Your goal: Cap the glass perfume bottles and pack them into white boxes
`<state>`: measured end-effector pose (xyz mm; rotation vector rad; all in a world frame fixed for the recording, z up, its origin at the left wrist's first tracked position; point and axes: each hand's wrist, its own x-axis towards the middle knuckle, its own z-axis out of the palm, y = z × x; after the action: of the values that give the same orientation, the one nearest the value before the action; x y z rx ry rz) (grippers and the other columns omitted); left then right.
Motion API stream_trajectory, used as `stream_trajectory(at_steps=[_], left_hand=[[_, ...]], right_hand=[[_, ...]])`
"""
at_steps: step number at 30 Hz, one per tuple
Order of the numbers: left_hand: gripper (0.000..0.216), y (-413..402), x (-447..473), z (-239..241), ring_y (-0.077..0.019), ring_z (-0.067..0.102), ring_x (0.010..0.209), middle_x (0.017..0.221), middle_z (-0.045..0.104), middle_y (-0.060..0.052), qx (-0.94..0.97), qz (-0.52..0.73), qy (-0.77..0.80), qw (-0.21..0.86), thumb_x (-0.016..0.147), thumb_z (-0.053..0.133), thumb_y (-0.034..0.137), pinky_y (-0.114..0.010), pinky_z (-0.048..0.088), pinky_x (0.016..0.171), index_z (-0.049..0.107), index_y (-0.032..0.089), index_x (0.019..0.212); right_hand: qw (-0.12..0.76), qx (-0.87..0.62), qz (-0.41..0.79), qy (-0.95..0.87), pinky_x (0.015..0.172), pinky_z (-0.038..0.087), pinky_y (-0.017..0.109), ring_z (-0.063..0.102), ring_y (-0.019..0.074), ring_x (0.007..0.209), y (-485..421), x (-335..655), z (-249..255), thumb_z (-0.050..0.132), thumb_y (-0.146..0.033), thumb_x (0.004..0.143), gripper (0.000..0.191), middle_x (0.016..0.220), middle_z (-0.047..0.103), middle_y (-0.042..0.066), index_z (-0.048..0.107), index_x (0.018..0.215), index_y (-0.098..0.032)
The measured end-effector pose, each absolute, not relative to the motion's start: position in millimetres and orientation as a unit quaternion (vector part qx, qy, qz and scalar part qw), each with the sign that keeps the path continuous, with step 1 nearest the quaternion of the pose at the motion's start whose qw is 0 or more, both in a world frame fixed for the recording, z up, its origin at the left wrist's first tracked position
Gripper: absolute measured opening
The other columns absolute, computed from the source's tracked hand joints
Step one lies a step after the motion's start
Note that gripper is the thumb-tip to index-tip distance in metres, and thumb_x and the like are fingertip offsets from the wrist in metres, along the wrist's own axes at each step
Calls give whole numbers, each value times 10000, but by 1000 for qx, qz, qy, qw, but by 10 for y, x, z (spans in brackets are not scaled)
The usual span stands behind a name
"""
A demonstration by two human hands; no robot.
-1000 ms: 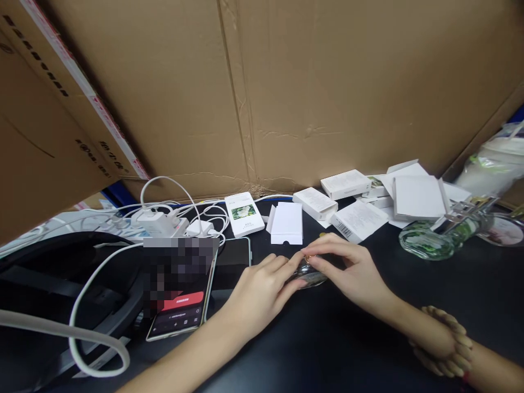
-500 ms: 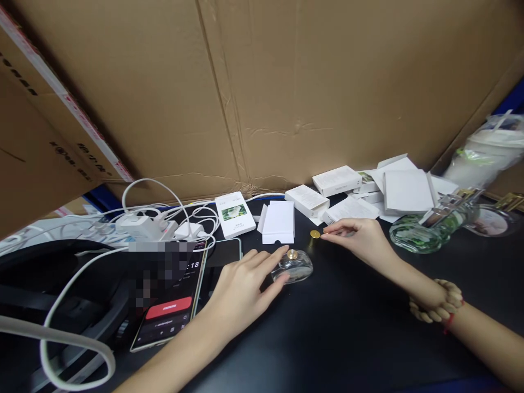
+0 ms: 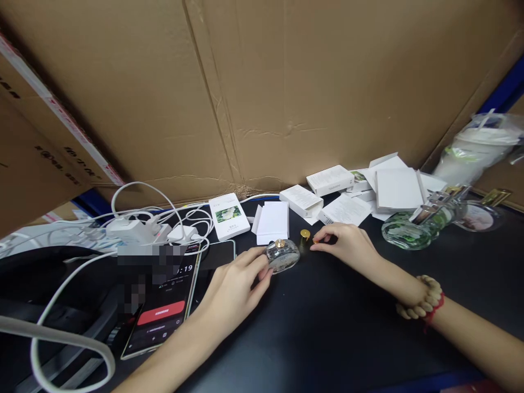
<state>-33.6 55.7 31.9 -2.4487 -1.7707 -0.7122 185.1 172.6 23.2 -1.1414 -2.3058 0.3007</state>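
A small clear glass perfume bottle [image 3: 283, 259] stands on the black tabletop, a gold neck fitting on its top. My left hand [image 3: 241, 278] is closed on the bottle's left side, thumb in front and fingers behind. Just right of the bottle, a gold cap [image 3: 305, 236] stands upright, touched by neither hand. Beside that cap, my right hand [image 3: 344, 244] is pinched shut; a tiny orange-gold bit shows at its fingertips, too small to name.
White boxes [image 3: 329, 180] and loose papers lie along the cardboard wall [image 3: 266, 98]. Green-tinted glass bottles [image 3: 409, 232] and a wrapped cup [image 3: 466, 153] stand right. To the left are a phone [image 3: 161, 311], white cables [image 3: 135, 185] and a black object [image 3: 49, 289].
My left hand has gone from resting its spread fingers around the bottle to gripping its side, and the bottle has turned slightly. My right hand stays pinched near the cap.
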Motion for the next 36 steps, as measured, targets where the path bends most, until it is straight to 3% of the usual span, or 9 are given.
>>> stream_trajectory(at_steps=[2, 5, 8, 12, 16, 21, 24, 30, 36], left_hand=[[227, 544, -335, 327, -120, 641, 678, 1141, 614, -51, -796, -229, -560, 12, 851, 463, 244, -175, 443, 435, 601, 198, 676], [184, 528, -323, 327, -157, 668, 758, 1242, 565, -68, -806, -219, -550, -1, 830, 549, 346, -218, 529, 506, 704, 248, 822], [219, 528, -316, 318, -200, 673, 893, 1325, 513, -88, -806, -206, -554, -14, 841, 542, 324, -326, 571, 738, 680, 260, 999], [266, 541, -319, 325, -255, 529, 1190, 1460, 356, -109, -816, -178, -548, -37, 867, 494, 239, -451, 470, 936, 615, 248, 1104], [289, 557, -317, 341, -261, 398, 1304, 1487, 293, -131, -820, -167, -545, -50, 880, 467, 202, -476, 440, 956, 576, 210, 1148], [346, 564, -303, 313, -280, 431, 1278, 1506, 212, -166, -821, -159, -545, -56, 885, 479, 213, -454, 413, 996, 549, 157, 1220], [396, 561, -296, 288, -287, 334, 1336, 1517, 143, -167, -826, -155, -540, -45, 889, 471, 206, -461, 362, 1042, 500, 143, 1279], [494, 564, -309, 261, -272, 191, 1372, 1506, 134, -187, -836, -135, -532, -11, 890, 465, 192, -485, 294, 1070, 373, 128, 1371], [481, 558, -297, 220, -282, 186, 1364, 1490, 180, -179, -844, -128, -519, 44, 893, 435, 155, -505, 321, 1050, 370, 113, 1368]], right_hand=[[269, -427, 96, -858, 451, 356, 203, 594, 112, 538, 1725, 1844, 232, 752, -312, 643, 159, 623, 675, -35, 637, 572, -229], [261, -430, 82, -860, 434, 320, 199, 546, 96, 487, 1726, 1832, 219, 748, -296, 653, 192, 563, 633, -40, 606, 556, -211], [252, -426, 71, -866, 443, 319, 202, 532, 96, 481, 1731, 1826, 192, 707, -291, 700, 119, 547, 617, -39, 647, 625, -220], [246, -419, 65, -872, 456, 344, 206, 520, 92, 479, 1726, 1825, 172, 663, -279, 734, 59, 612, 647, -23, 686, 726, -225], [250, -417, 62, -871, 432, 323, 206, 513, 87, 470, 1692, 1814, 210, 661, -268, 720, 46, 667, 664, -15, 676, 721, -225], [270, -448, 87, -848, 413, 317, 194, 486, 80, 410, 1641, 1776, 242, 672, -376, 707, 213, 505, 581, -47, 590, 610, -206], [258, -424, 125, -859, 422, 333, 189, 466, 74, 402, 1621, 1754, 219, 605, -402, 765, 292, 462, 542, -47, 575, 558, -198], [235, -364, 116, -894, 486, 402, 191, 516, 71, 505, 1624, 1746, 177, 589, -281, 775, 152, 784, 658, -4, 686, 875, -221], [241, -376, 76, -891, 499, 419, 189, 559, 84, 550, 1625, 1777, 203, 575, -223, 773, 167, 774, 658, -4, 693, 891, -223]])
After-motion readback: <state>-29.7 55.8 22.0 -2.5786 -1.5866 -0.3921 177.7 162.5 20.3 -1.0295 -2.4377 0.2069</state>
